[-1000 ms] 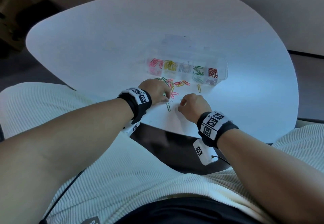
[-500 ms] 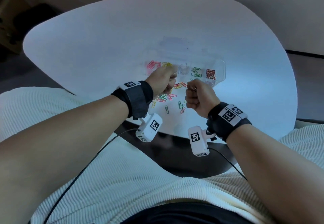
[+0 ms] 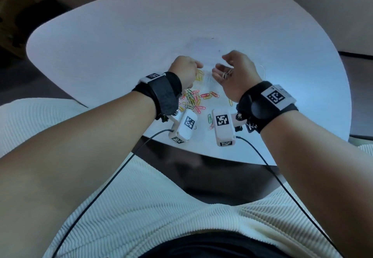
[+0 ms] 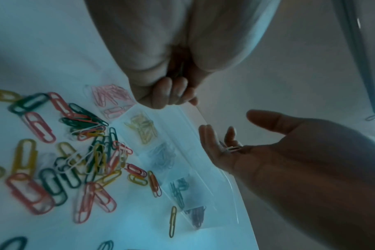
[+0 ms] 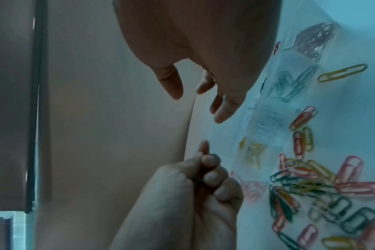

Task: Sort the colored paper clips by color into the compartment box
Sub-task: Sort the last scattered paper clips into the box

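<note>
The clear compartment box (image 3: 263, 70) lies on the white table, mostly hidden under both hands; in the left wrist view its cells (image 4: 214, 170) hold pink, yellow, white, green and dark red clips. Loose coloured paper clips (image 3: 193, 100) (image 4: 86, 152) (image 5: 310, 186) lie in a pile just in front of it. My left hand (image 3: 185, 70) (image 5: 206, 170) hovers over the box's left end with its fingers curled, and a thin dark clip (image 4: 181, 67) shows inside the fist. My right hand (image 3: 228, 70) (image 4: 268, 143) is palm-up beside it, fingers relaxed, with white clips (image 3: 227, 74) lying loose on the palm.
The table (image 3: 121, 35) is rounded, and its near edge runs just behind my wrists above my lap. A lone yellow clip (image 4: 172, 221) lies close to the box's right end. Cables hang from both wrist cameras.
Both hands have lifted off the pile and moved forward over the box. The right hand has gone from a closed fist to an open palm showing white clips.
</note>
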### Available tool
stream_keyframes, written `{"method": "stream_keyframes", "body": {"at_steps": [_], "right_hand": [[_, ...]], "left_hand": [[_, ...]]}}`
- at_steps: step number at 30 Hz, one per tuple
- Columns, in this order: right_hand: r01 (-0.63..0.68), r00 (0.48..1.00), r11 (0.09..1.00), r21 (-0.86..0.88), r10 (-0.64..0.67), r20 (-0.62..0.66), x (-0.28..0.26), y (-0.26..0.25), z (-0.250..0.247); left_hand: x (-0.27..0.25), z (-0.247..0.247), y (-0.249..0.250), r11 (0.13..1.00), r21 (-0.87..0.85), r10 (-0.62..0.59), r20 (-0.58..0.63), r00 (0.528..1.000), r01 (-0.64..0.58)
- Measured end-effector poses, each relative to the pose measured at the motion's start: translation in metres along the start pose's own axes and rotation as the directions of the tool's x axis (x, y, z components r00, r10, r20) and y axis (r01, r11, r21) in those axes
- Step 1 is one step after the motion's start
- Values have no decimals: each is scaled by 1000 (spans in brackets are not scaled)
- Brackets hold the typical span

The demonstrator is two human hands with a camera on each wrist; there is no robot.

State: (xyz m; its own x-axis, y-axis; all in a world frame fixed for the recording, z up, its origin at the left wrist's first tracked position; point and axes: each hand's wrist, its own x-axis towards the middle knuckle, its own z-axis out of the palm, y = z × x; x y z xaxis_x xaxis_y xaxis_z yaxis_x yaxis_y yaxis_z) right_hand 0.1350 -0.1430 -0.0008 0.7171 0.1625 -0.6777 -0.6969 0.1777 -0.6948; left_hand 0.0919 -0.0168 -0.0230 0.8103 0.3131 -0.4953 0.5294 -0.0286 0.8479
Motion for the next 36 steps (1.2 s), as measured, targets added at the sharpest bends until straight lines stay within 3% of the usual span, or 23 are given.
{"method": "stream_keyframes", "body": {"at_steps": [2,6,10,12,17,21,24,28,31,36], "right_hand": [[-66,997,998,-11,66,36,3,-6,0],[-151,987,987,-52,153,37,8,-6,-7],[-136,989,989,55,132,63,4,-3,-17],[-101,993,994,46,98,59,1,-2,-23],[35,999,998,-56,-35,10,-7,1,-43],[151,988,945,-290,-134,78,-17,2,-58],[260,966,772,-580,-207,157,-19,9,-68],[352,932,315,-881,-204,300,-17,31,-82],[361,920,92,-928,-197,338,-14,50,-91],[412,895,-98,-906,-147,422,-4,68,-97]], "left_hand": [[7,4,3,996,77,-38,-48,998,42],[12,19,23,998,4,-55,-33,998,56],[7,33,41,985,-120,-120,14,993,121],[12,39,36,987,-84,-135,11,991,136],[13,37,21,993,110,-40,70,997,32],[-2,25,16,959,218,186,1,982,-182],[-24,19,9,890,331,335,-9,942,-314],[-46,18,-13,774,468,421,122,899,-426],[-51,19,-34,724,556,354,210,912,-409],[-44,15,-56,543,744,201,336,920,-390]]}}
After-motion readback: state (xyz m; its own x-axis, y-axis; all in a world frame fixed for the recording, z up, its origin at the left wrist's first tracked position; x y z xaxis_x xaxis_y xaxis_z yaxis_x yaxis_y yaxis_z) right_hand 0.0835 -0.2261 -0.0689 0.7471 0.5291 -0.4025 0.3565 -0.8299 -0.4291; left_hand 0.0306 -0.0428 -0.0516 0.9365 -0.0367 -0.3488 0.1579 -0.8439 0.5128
